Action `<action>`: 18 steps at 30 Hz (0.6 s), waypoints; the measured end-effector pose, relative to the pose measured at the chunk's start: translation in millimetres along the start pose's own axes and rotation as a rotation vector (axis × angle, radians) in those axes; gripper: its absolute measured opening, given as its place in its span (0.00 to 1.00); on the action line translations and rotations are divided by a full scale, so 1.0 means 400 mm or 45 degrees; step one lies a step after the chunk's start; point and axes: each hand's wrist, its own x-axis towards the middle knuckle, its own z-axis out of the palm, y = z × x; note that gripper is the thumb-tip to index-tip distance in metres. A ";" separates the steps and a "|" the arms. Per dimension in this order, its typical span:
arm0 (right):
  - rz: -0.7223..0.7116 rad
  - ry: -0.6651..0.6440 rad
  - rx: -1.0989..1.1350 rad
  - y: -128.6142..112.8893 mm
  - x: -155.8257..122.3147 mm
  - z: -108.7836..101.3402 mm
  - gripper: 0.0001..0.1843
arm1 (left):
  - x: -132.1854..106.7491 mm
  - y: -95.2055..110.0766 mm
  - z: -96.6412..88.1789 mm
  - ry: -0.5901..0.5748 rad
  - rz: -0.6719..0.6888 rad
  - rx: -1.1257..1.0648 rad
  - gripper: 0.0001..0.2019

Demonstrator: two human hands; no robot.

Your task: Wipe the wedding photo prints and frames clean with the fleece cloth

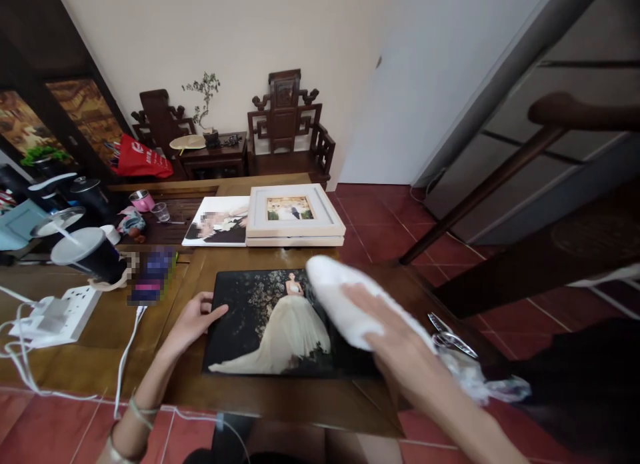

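A large dark photo print of a figure in a long white gown lies flat on the wooden table in front of me. My left hand rests at the print's left edge, thumb on it, fingers loosely curled. My right hand presses a white cloth onto the right part of the print. The hand is blurred by motion, fingers lying over the cloth.
A white framed photo and another print lie further back. Scissors and crumpled clear plastic sit at the right edge. A power strip with white cables, cups and a kettle crowd the left. Carved chairs stand by the wall.
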 end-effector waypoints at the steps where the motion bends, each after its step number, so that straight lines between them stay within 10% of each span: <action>1: -0.073 -0.038 0.003 -0.026 0.001 0.027 0.16 | 0.015 -0.004 0.005 0.077 0.064 0.097 0.23; 10: -0.091 -0.068 0.113 -0.042 0.003 0.061 0.19 | 0.017 -0.049 0.058 0.447 0.602 0.583 0.28; 18: -0.274 -0.180 0.084 -0.150 0.308 0.131 0.15 | 0.006 -0.055 0.093 0.266 0.884 0.667 0.18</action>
